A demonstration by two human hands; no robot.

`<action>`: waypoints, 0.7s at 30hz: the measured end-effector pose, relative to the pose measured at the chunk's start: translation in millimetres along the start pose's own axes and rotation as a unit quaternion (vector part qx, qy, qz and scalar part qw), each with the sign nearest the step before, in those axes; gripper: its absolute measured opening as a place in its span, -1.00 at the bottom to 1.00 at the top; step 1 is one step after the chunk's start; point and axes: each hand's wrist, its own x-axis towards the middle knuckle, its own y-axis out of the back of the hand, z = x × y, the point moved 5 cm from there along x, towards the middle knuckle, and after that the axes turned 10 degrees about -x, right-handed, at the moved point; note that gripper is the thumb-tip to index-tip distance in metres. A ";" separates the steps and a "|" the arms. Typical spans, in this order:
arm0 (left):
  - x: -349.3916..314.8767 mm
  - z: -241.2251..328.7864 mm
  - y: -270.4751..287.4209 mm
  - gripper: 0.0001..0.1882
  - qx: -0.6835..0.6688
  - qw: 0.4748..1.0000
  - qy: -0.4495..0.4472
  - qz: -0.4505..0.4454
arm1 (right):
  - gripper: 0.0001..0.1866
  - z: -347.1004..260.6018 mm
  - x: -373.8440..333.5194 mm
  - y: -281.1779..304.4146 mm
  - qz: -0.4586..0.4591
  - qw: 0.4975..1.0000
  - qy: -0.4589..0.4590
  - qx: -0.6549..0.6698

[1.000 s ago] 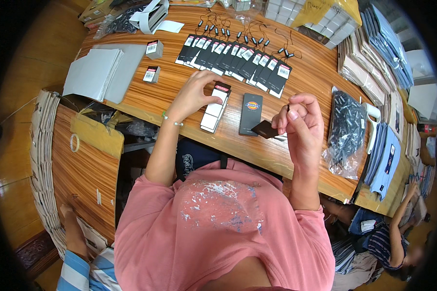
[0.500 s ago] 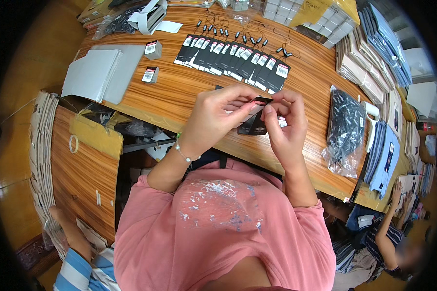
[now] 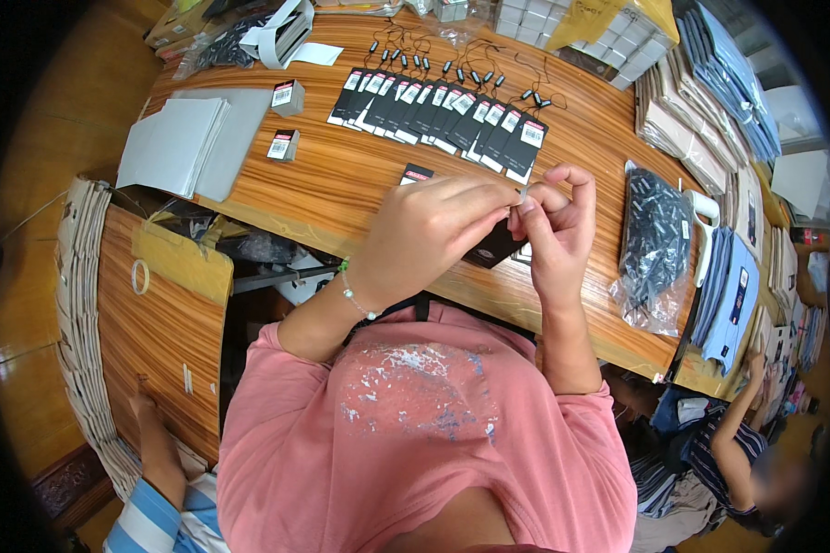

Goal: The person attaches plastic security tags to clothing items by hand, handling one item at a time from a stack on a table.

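My left hand [image 3: 433, 221] and my right hand [image 3: 558, 221] meet above the near part of the table, fingertips pinched together. Between them shows a small pale piece [image 3: 523, 195], too small to name. Under my hands lies a black tag [image 3: 493, 247], partly covered by my fingers. Another black tag [image 3: 418, 173] with a red mark peeks out beyond my left hand. Farther off, an overlapping row of black hang tags [image 3: 438, 112] with white barcode stickers fans across the table, their black cords [image 3: 475, 69] trailing away from me.
Two small sticker stacks [image 3: 283, 145] stand at left, near white sheets [image 3: 175, 138]. A clear bag of black cord pieces [image 3: 655, 240] lies right, beside a white-handled tool [image 3: 706, 221] and folded garments [image 3: 733, 295]. A box of small white stacks [image 3: 590, 32] sits behind. People work on both sides.
The black tag held up between my hands is no longer seen there; a small pale piece now shows at my fingertips. My left hand has moved right, uncovering a red-marked tag.
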 end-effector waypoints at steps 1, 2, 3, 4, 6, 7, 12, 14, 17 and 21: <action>-0.1 1.4 -1.0 -0.85 0.018 1.000 -0.017 0.007 | -0.77 3.7 0.2 1.1 0.000 1.000 -0.013 0.014; 0.3 2.6 -1.0 -0.84 0.034 0.999 -0.039 0.011 | -0.77 4.9 0.3 0.6 -0.005 0.999 -0.032 0.032; 1.3 3.2 -0.8 -0.83 0.050 0.997 -0.061 0.014 | -0.78 4.1 0.9 -1.5 -0.010 0.997 -0.050 0.049; 2.1 4.2 -0.7 -0.82 0.068 0.994 -0.083 0.017 | -0.78 4.5 1.5 -3.0 -0.016 0.995 -0.069 0.068; 1.2 5.2 0.4 -0.81 0.105 0.988 -0.113 0.030 | -0.81 7.2 2.4 -0.3 -0.047 0.990 -0.100 0.091; 0.3 5.6 1.2 -0.80 0.121 0.984 -0.129 0.036 | -0.84 3.9 2.0 -0.8 -0.046 0.986 -0.114 0.113; 6.3 15.2 0.0 -0.80 0.174 0.963 -0.203 -0.021 | -0.87 18.8 -1.1 4.9 -0.072 0.977 -0.158 0.126; 4.7 16.7 -2.2 -0.81 0.183 0.956 -0.223 -0.044 | -0.88 20.5 -3.1 2.7 -0.068 0.966 -0.191 0.162; 2.7 14.3 -5.4 -0.84 0.159 0.961 -0.216 -0.067 | -0.90 17.9 1.4 8.4 -0.025 0.982 -0.141 0.122; 0.3 -4.1 -8.0 -0.89 0.044 0.983 -0.158 -0.077 | -0.89 -3.1 14.9 17.2 -0.013 0.991 -0.008 0.135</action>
